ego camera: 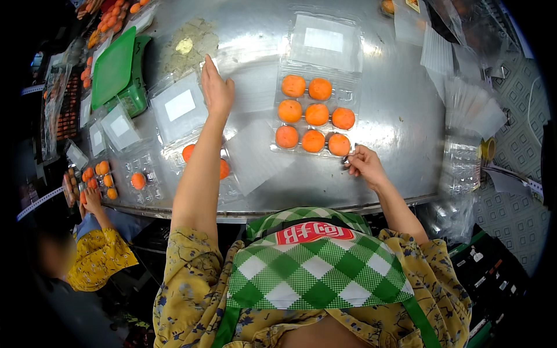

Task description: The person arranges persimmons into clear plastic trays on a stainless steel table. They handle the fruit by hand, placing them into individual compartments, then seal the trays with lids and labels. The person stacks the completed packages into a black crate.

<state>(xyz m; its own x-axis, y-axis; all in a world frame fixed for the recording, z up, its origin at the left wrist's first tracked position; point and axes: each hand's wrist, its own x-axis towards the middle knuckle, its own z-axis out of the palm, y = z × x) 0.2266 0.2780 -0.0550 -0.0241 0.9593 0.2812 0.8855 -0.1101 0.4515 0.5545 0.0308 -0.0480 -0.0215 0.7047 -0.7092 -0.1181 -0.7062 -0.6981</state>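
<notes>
My left hand [219, 90] reaches forward with its fingers together, over the right edge of a clear plastic clamshell with a white label on its lid [180, 105]. My forearm hides part of that pack's tray, where orange fruits [224, 168] show on both sides. My right hand [364, 164] is curled at the near right corner of another clear clamshell tray [347, 95]; whether it grips the edge I cannot tell. Rows of orange round fruits [317, 114] sit in this tray, with a bare cavity at its far right. The tray's labelled lid [323, 40] lies folded back.
Translucent sheets [260, 156] lie between both packs. A green scale [114, 71] stands at the left. At the right are stacked sheets [474, 104], plastic packs [460, 165] and a tape roll [488, 149]. A co-worker's hand [92, 200] touches fruit at the far left.
</notes>
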